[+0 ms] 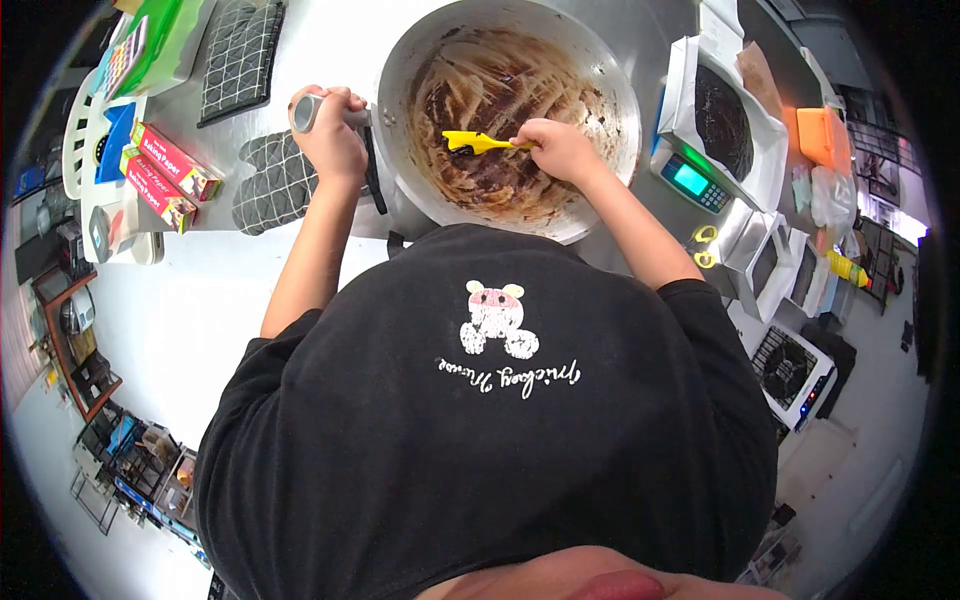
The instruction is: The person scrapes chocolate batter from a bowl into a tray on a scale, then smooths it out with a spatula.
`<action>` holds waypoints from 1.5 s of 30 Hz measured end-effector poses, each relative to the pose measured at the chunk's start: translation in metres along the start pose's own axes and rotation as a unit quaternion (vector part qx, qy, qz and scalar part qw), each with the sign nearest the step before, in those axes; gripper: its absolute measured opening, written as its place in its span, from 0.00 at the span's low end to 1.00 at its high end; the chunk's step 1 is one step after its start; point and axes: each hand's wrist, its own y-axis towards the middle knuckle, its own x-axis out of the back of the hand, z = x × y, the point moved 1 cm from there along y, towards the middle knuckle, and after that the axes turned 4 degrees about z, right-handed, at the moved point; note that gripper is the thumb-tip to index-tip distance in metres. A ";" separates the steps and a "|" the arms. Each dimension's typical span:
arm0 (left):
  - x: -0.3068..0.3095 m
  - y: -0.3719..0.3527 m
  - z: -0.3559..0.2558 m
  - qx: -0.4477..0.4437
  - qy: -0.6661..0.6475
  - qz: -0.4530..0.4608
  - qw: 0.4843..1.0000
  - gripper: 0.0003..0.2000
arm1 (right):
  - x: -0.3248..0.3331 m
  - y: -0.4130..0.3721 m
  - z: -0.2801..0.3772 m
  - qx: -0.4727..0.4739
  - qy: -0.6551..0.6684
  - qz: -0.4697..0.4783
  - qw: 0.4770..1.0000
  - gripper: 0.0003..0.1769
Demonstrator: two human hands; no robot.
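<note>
A large metal bowl (pixel 622 150) stands at the top centre, its inside smeared with brown batter. My right hand (pixel 556 150) is closed round the handle of a yellow spatula (pixel 472 142), whose blade, marked with dark batter, is over the inside of the bowl. Left of the bowl, my left hand (pixel 333 138) is wrapped round a grey cylindrical handle (pixel 305 112) at the bowl's side. Beneath my left forearm's level, a grey checked oven mitt (pixel 270 185) lies on the table beside that hand.
Baking paper boxes (pixel 168 175) and a second checked mitt (pixel 240 60) are at the left. To the right are a lined tin of dark batter (pixel 722 125), a scale with a lit green display (pixel 690 179), yellow-handled scissors (pixel 704 246), more lined tins (pixel 765 265) and an orange container (pixel 823 137).
</note>
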 end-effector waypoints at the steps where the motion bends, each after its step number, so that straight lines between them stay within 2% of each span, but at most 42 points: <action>1: 0.000 0.001 0.000 -0.004 -0.011 0.001 1.000 0.12 | 0.001 -0.001 0.002 -0.001 0.010 0.008 1.000 0.13; 9: 0.003 0.000 0.002 0.001 -0.020 0.000 1.000 0.12 | -0.001 -0.015 0.018 -0.034 0.053 0.072 0.995 0.14; 12: 0.003 -0.001 0.002 0.001 -0.019 -0.001 1.000 0.12 | 0.001 -0.022 0.016 -0.009 0.074 0.096 0.993 0.13; 16: 0.000 0.001 0.000 0.003 -0.017 -0.001 1.000 0.12 | 0.031 -0.036 0.020 -0.019 0.145 0.075 0.986 0.15; 18: 0.001 0.002 0.000 0.003 -0.011 -0.004 1.000 0.12 | 0.060 -0.047 0.020 -0.078 0.225 -0.008 0.971 0.16; 20: 0.005 0.002 0.002 0.005 -0.005 -0.005 1.000 0.12 | 0.086 -0.067 -0.005 -0.077 0.283 -0.139 0.946 0.18; 22: 0.013 0.005 0.006 0.006 0.020 -0.013 1.000 0.12 | 0.130 -0.091 -0.020 -0.064 0.233 -0.259 0.935 0.17; 24: 0.016 0.004 0.007 0.025 -0.005 -0.006 1.000 0.12 | 0.177 -0.124 -0.058 -0.138 0.098 -0.323 0.931 0.18; 26: 0.009 0.001 0.001 0.025 0.023 -0.016 0.999 0.12 | 0.211 -0.156 -0.110 -0.230 -0.029 -0.389 0.892 0.18; 29: 0.015 0.002 0.004 0.028 -0.007 -0.009 1.000 0.12 | 0.239 -0.194 -0.173 -0.385 -0.163 -0.361 0.834 0.19; 30: 0.017 0.003 0.004 0.024 -0.009 -0.009 1.000 0.11 | 0.237 -0.200 -0.191 -0.386 -0.163 -0.365 0.832 0.19; 33: 0.020 0.002 0.004 0.026 0.008 -0.006 1.000 0.11 | 0.223 -0.208 -0.218 -0.444 -0.189 -0.288 0.827 0.20; 34: 0.019 0.001 0.004 0.028 0.009 -0.013 0.999 0.10 | 0.219 -0.210 -0.219 -0.446 -0.190 -0.246 0.840 0.20; 36: 0.016 0.000 0.002 0.026 0.010 -0.018 0.999 0.10 | 0.216 -0.215 -0.228 -0.417 -0.188 -0.230 0.859 0.20; 40: 0.009 -0.005 -0.004 0.017 0.027 -0.011 0.999 0.09 | 0.245 -0.230 -0.239 -0.383 -0.212 -0.235 0.868 0.20; 42: 0.005 -0.010 -0.007 0.010 0.034 -0.033 0.999 0.09 | 0.254 -0.235 -0.245 -0.376 -0.174 -0.317 0.853 0.19; 45: 0.011 -0.013 -0.006 0.014 0.036 -0.035 0.999 0.08 | 0.235 -0.234 -0.242 -0.408 -0.177 -0.268 0.855 0.18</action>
